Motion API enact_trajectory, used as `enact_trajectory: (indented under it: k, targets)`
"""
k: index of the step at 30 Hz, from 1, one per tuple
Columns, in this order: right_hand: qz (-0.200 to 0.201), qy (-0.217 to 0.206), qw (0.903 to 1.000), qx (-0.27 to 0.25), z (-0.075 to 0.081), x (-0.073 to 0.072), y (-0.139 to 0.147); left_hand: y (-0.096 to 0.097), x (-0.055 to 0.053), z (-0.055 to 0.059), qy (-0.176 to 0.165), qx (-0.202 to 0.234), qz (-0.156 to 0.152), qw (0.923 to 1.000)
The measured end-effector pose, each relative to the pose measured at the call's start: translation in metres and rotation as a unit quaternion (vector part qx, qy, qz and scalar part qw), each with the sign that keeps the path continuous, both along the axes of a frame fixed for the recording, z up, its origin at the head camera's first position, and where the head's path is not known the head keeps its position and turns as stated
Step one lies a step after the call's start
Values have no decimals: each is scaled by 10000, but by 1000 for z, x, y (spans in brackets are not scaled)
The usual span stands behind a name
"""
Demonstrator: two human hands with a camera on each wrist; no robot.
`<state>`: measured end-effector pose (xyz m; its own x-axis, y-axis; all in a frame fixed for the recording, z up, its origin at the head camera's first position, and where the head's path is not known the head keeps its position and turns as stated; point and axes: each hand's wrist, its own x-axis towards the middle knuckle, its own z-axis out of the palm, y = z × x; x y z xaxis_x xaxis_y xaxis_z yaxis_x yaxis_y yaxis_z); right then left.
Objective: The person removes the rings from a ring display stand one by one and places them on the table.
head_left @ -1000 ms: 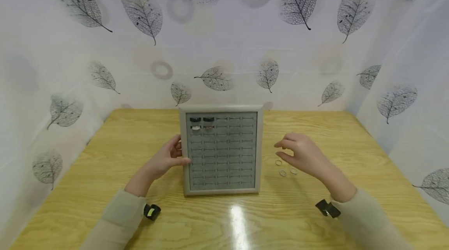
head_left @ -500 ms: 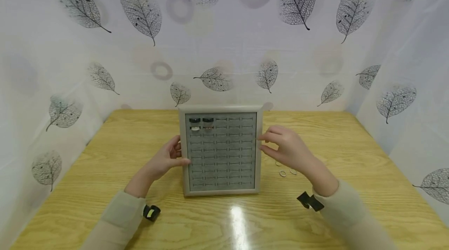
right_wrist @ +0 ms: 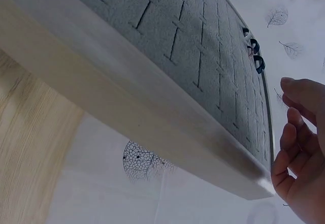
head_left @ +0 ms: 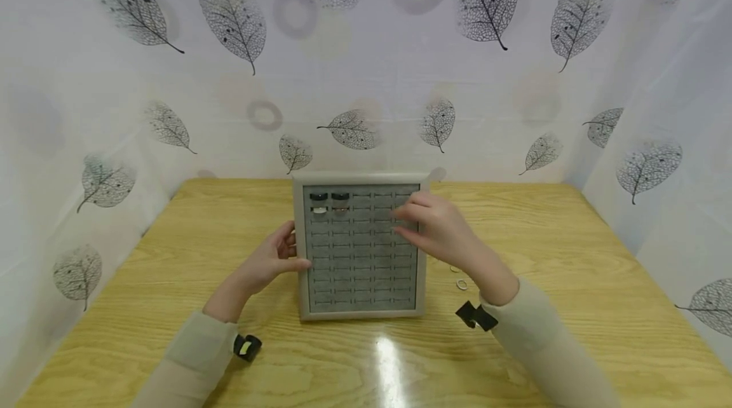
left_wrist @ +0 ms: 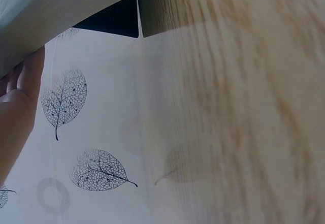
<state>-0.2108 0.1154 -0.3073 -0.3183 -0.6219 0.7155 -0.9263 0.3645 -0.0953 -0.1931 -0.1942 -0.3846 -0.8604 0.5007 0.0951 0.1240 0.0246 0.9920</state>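
A grey ring display board [head_left: 362, 249] in a pale frame stands up on the table. My left hand [head_left: 265, 262] grips its left edge, thumb on the front and fingers behind. Two dark rings [head_left: 340, 196] sit in the top row at the left. Below them are a whitish ring [head_left: 319, 210] and a thin reddish one [head_left: 340, 209]. My right hand [head_left: 440, 230] is in front of the board's upper right, thumb and forefinger close together. Whether something small lies between those fingertips is hidden, also in the right wrist view, where fingers [right_wrist: 294, 137] curl beside the frame.
On the wooden table [head_left: 229, 204], right of the board, lies a loose silvery ring [head_left: 461, 284]. Another ring [head_left: 454, 269] shows partly beside the right wrist. Leaf-patterned cloth [head_left: 354, 77] hangs around the back and sides.
My right hand has moved left from over the loose rings to in front of the board, and its wrist now covers one of them. The left hand and the board stay put.
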Motion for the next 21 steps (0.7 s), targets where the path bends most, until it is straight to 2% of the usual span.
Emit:
enact_trajectory:
  k: [8, 16, 21]
  targets:
    - [60, 182, 9996, -203, 3, -8, -24, 1, 0, 0, 92, 44, -14, 9999]
    - [-248, 1050, 9936, -324, 3, -15, -50, 0, 1, 0, 41, 13, -31, 10000]
    - [-425, 1128, 9918, -426, 4, -15, -61, 0, 1, 0, 4, 17, -20, 10000]
